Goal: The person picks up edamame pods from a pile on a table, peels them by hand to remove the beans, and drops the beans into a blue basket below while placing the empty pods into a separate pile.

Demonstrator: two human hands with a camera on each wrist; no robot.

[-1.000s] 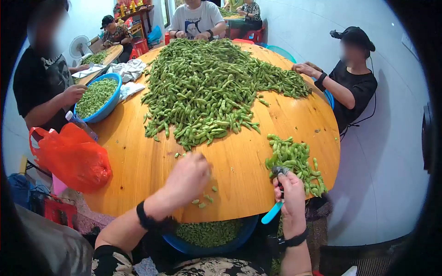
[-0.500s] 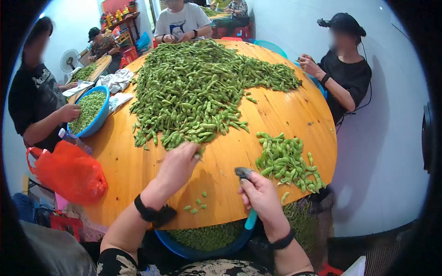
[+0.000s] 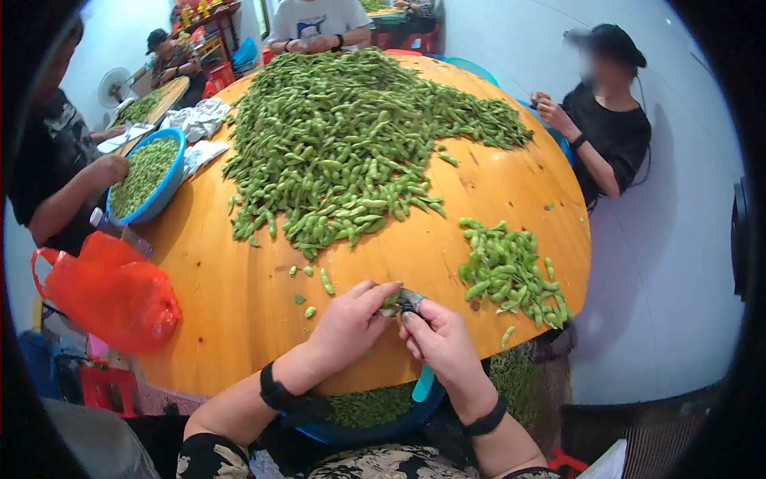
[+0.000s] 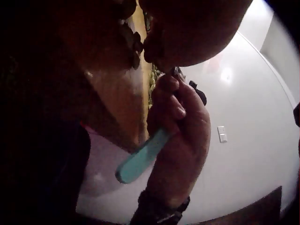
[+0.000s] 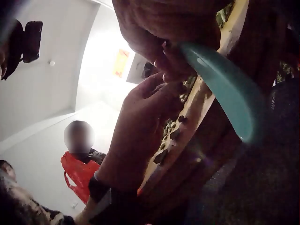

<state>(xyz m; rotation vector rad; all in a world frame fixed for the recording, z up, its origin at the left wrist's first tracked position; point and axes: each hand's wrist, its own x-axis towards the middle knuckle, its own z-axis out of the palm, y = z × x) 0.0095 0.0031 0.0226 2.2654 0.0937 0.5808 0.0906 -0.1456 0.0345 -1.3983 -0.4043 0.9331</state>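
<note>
At the near side of the round table (image 3: 223, 319), my hands meet. My left hand (image 3: 343, 329) pinches a green pod (image 3: 390, 302) at its fingertips, partly hidden by the fingers. Curled round a teal-handled tool (image 3: 424, 384), my right hand (image 3: 448, 345) is close against the left, with dark material around a fingertip. The right wrist view shows the teal handle (image 5: 225, 89) jutting from the right hand (image 5: 168, 28), beside the left hand (image 5: 136, 122). Loose beans (image 3: 309, 312) and a pod (image 3: 327, 281) lie left of my hands.
A large pod heap (image 3: 335, 144) covers the table's middle; a smaller pile (image 3: 511, 275) lies right. Below the near edge is a blue basin (image 3: 319, 432) of beans. At left are a red bag (image 3: 112, 295) and another blue basin (image 3: 172, 185). Several people sit around.
My right hand has come left from the small pile with the tool. My left hand went to the big heap's near edge, then moved right and nearer me to meet the right hand.
</note>
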